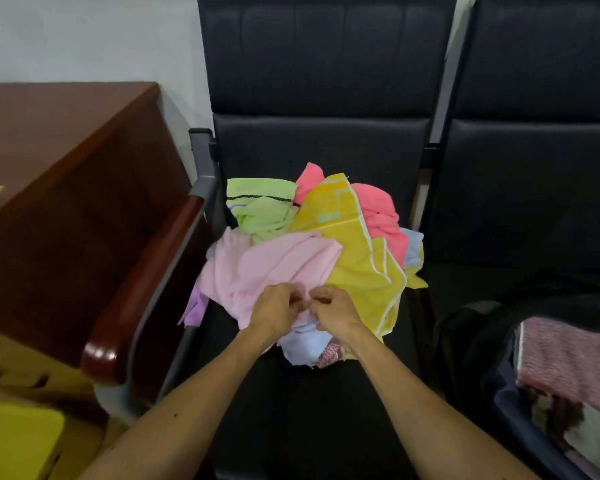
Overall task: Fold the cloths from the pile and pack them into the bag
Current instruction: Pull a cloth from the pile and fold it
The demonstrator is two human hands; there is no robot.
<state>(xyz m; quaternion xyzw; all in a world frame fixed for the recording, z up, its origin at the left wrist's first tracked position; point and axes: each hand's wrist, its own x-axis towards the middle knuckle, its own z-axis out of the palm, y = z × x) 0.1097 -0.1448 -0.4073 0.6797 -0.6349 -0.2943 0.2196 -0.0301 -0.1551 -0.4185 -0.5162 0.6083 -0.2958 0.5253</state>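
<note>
A heap of crumpled cloths [312, 244] sits on the seat of a black padded chair [312, 140], reaching from the backrest toward the front edge. On top at the near left lies a pale pink terry cloth [267, 265], and both hands meet at its near edge: the left hand [274, 311] and the right hand [333, 308] almost touch each other, fingers curled, each grip pinching a bit of the pink fabric. Beside the pink cloth to the right spreads a yellow towel with a white border [361, 258]; behind it bunches a coral pink cloth [378, 216], and at the back left lies a light green cloth with a dark stitched line [264, 206]. A light blue cloth [302, 344] shows under the wrists, and a lilac cloth [196, 306] hangs off the heap's left side. On the next seat to the right stands an open dark bag [482, 358] with a folded pink woven cloth [568, 358] inside it. To the left is a reddish-brown wooden armrest [142, 285] and beyond it a dark wooden tabletop [49, 133].
</note>
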